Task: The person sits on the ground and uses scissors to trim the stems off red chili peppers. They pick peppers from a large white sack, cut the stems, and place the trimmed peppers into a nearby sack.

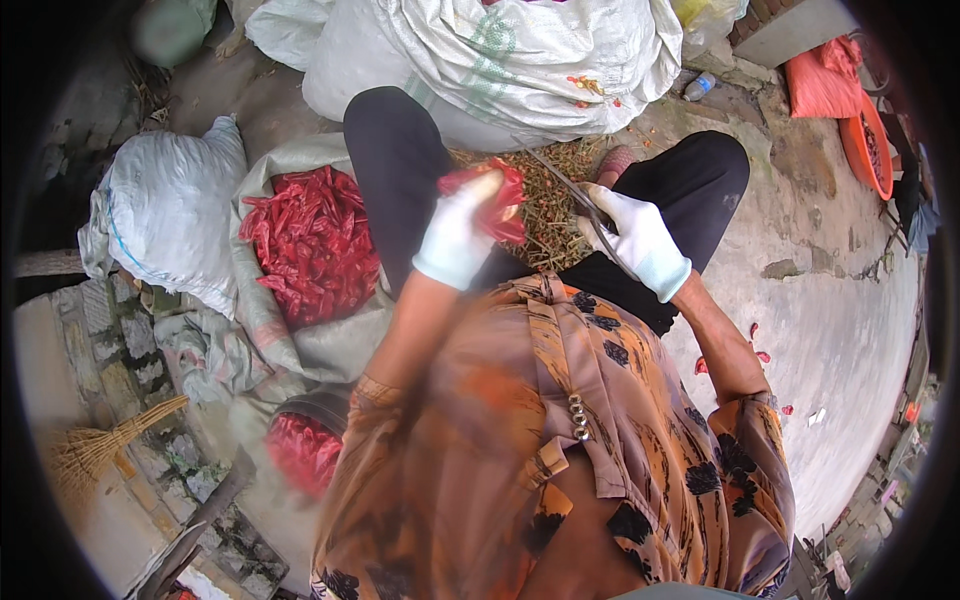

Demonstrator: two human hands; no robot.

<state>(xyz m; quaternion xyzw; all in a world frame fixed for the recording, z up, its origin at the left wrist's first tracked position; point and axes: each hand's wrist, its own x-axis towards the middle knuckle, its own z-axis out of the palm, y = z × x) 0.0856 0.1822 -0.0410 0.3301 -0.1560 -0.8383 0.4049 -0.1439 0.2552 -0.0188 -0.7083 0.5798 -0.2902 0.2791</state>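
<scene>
My left hand [462, 225], in a white glove, is closed round a flattened red dried chilli [500, 210] above my lap. My right hand [630, 235], also gloved, grips a long dark metal tool [560, 175] that slants up and left; its exact kind is unclear. Between my legs lies a heap of chopped stalks and bits [555, 240]. Beside my left leg an open sack [340, 340] holds many red chillies [305, 245], and below it a dark container [310, 402] holds more red pieces [300, 450].
Large white sacks [480, 60] stand in front of me, another [170, 210] at the left, with a straw broom [100, 450] below. At the right are a red sack [815, 80], an orange basin [855, 155], a plastic bottle [698, 86] and scattered red pieces [700, 365] on concrete.
</scene>
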